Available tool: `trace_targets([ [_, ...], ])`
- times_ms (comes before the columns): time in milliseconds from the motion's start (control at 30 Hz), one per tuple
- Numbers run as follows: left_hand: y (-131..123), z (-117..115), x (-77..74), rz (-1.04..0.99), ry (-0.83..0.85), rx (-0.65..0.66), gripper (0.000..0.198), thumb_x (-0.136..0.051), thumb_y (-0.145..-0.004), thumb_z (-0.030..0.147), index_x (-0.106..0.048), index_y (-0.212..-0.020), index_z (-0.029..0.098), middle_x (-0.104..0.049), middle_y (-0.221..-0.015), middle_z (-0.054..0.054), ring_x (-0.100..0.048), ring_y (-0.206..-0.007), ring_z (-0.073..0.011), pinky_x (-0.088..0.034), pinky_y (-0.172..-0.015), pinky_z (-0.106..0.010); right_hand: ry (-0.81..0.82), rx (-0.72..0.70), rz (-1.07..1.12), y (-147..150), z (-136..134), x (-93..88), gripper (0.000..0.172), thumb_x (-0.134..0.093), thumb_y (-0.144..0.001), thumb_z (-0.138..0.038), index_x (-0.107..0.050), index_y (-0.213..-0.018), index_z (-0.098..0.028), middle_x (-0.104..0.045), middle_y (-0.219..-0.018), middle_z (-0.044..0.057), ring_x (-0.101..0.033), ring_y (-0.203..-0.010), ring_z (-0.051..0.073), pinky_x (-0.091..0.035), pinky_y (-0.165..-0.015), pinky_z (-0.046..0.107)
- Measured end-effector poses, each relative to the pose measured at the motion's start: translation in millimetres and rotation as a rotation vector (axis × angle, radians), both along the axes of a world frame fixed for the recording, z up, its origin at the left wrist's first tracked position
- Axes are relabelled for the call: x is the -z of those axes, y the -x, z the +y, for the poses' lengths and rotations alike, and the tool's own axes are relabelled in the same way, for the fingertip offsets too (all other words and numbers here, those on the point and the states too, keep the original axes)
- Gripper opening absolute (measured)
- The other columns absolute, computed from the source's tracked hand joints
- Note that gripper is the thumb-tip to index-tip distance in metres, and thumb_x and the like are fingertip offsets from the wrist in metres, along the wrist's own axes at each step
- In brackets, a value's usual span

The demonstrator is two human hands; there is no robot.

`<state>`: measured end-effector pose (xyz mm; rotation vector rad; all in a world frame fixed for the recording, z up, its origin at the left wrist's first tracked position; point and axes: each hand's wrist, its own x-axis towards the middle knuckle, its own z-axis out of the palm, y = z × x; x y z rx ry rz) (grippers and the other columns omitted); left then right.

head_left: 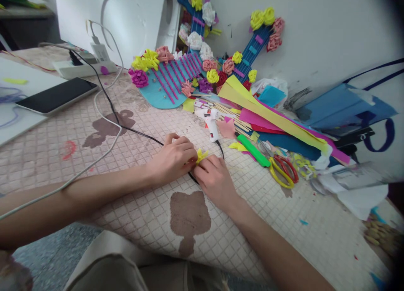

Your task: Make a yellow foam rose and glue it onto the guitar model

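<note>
Between my two hands is a small yellow paper flower (pixel 200 156), partly hidden by fingers. My left hand (pixel 175 158) pinches it from the left with curled fingers. From the right, my right hand (pixel 217 179) closes on its other side, fingertips close to those of the left. Both hands rest low over the patterned tablecloth (pixel 151 223). A black cord (pixel 142 133) runs beneath them. Just beyond lies a white glue gun (pixel 212 123), its cord trailing toward my right hand.
Behind stand paper-flower-covered guitar shapes (pixel 170 83). To the right are crepe paper sheets (pixel 277 114), a green cutter (pixel 253 150), scissors (pixel 282 171) and a blue bag (pixel 347 106). At left are a phone (pixel 58 95), a power strip (pixel 82 67) and a white cable (pixel 109 150).
</note>
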<state>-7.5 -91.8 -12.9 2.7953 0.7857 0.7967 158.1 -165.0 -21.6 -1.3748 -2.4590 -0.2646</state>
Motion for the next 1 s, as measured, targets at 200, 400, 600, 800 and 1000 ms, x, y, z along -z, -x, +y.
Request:
trace_targets([
  [200,1,2,-2.2,-0.01,0.007,0.012,0.012,-0.052,-0.084,0.016,-0.057,-0.073,0.017,-0.061,-0.076,0.001,-0.054,-0.085,-0.0157,-0.028,-0.086,-0.037,0.04,0.047,0.321,-30,-3,-12.7,0.016,-0.052,-0.089,-0.031,-0.059,-0.096,-0.018,-0.059,-0.094,0.007,-0.05,-0.092,0.021,-0.042,-0.08,0.036],
  [400,1,1,-3.6,-0.014,-0.001,0.016,0.015,-0.051,-0.085,0.016,-0.057,-0.072,0.017,-0.061,-0.075,0.001,-0.054,-0.082,-0.0145,-0.029,-0.088,-0.037,0.145,0.12,0.181,-65,-5,-9.6,0.009,-0.051,-0.089,-0.022,-0.059,-0.091,-0.019,-0.061,-0.087,0.005,-0.053,-0.088,0.021,-0.043,-0.078,0.037],
  [600,1,2,-2.7,-0.017,-0.004,0.024,0.015,-0.05,-0.087,0.017,-0.058,-0.074,0.018,-0.063,-0.079,0.0,-0.053,-0.084,-0.0145,-0.027,-0.09,-0.038,0.192,0.084,0.198,-84,-13,-7.3,0.014,-0.047,-0.091,-0.02,-0.061,-0.09,-0.021,-0.062,-0.086,0.005,-0.057,-0.084,0.019,-0.047,-0.075,0.035],
  [800,2,3,-3.1,-0.022,0.033,0.031,0.014,-0.051,-0.087,0.017,-0.058,-0.075,0.018,-0.062,-0.08,0.0,-0.054,-0.086,-0.0153,-0.026,-0.092,-0.04,0.102,0.261,0.253,-131,-34,-1.7,0.015,-0.046,-0.091,-0.026,-0.061,-0.092,-0.023,-0.063,-0.089,0.006,-0.06,-0.084,0.021,-0.049,-0.075,0.036],
  [1000,3,3,-1.8,-0.061,0.049,0.034,0.015,-0.051,-0.088,0.019,-0.058,-0.075,0.019,-0.062,-0.079,0.001,-0.054,-0.084,-0.0148,-0.027,-0.091,-0.04,0.095,0.491,0.251,-140,-30,13.6,0.015,-0.048,-0.089,-0.028,-0.057,-0.1,-0.022,-0.062,-0.087,0.005,-0.06,-0.073,0.018,-0.05,-0.067,0.033],
])
